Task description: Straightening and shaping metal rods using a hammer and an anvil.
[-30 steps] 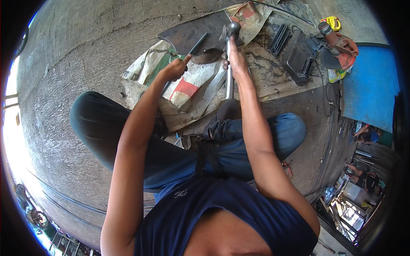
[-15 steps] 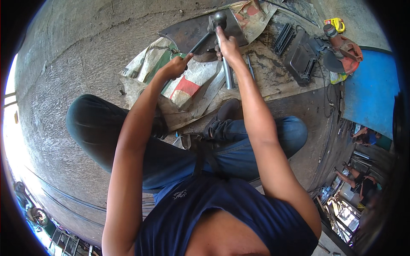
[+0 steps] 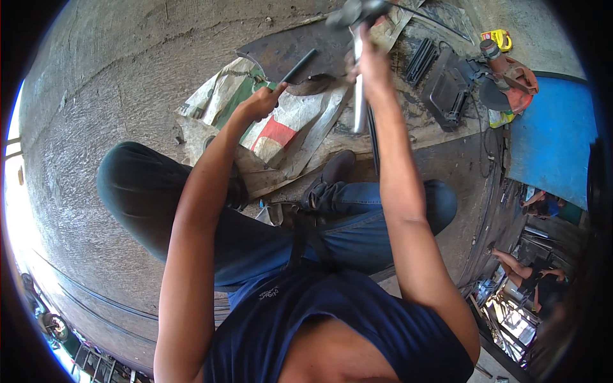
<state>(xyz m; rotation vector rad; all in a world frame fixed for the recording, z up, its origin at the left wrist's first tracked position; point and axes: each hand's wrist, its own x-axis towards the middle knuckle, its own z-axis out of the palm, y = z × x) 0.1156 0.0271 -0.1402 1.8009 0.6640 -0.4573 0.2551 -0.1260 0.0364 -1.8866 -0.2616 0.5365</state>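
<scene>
Rough grey concrete floor (image 3: 96, 96) spreads under a seated person in blue jeans, and nearly everything sits around one landmark: the dark, rusty metal plate (image 3: 281, 54) lying on a crumpled printed sack (image 3: 287, 137) at the top of the view. Just left of and below the plate, the left hand (image 3: 258, 102) is closed round the lower end of a short dark rod (image 3: 300, 66), perhaps a chisel or punch, whose far tip slants up onto the plate's lower right part. To the right of the plate, the right hand (image 3: 370, 67) is wrapped tight round the silvery shaft of a hammer (image 3: 359, 76); its blurred head is lifted above the plate's right edge, near the top rim of the picture. This looks like the raised part of a hammer stroke, with the rod set on its mark. The blow to come calls for the head to land squarely on the rod's upper end while the left hand holds its angle and keeps fingers clear. Further right of the plate lie black metal parts (image 3: 447, 89), an orange angle grinder (image 3: 507, 80) and a blue sheet (image 3: 552, 140).
</scene>
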